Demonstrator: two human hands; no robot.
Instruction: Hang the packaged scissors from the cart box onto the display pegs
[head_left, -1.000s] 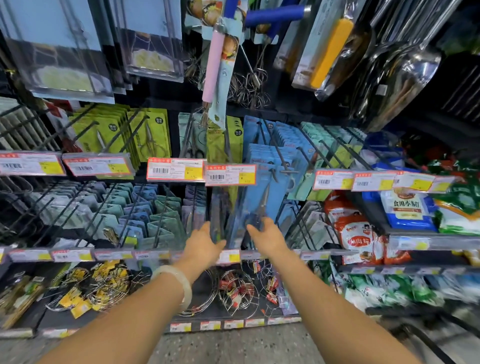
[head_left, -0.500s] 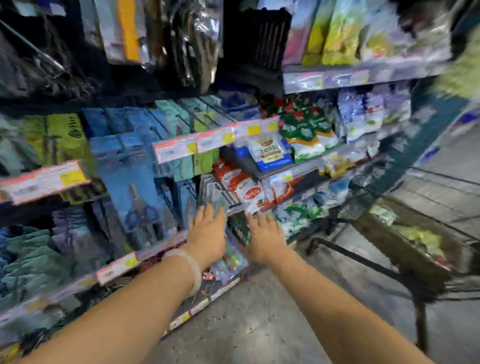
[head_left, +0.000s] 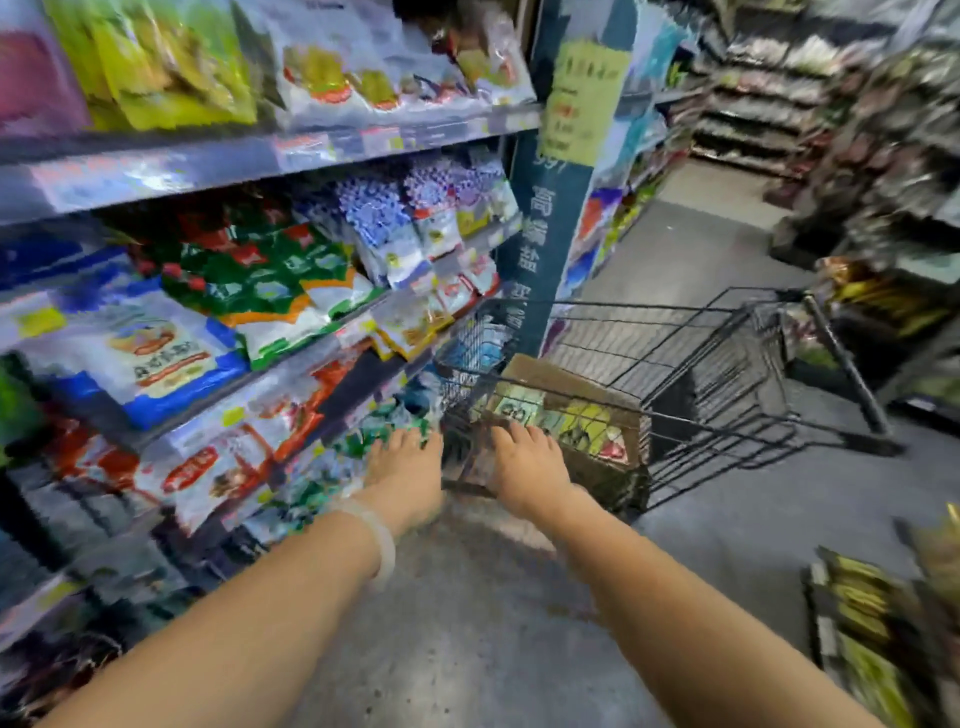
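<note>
Both hands — left hand (head_left: 402, 467) & right hand (head_left: 524, 462) — fingers straight, empty, near cardboard box (head_left: 587, 410) in cart (head_left: 727, 364)

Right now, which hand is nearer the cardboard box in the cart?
Right. The right hand reaches over the cardboard box at its near edge; the left hand is off to the box's left, before the shelves.
</note>
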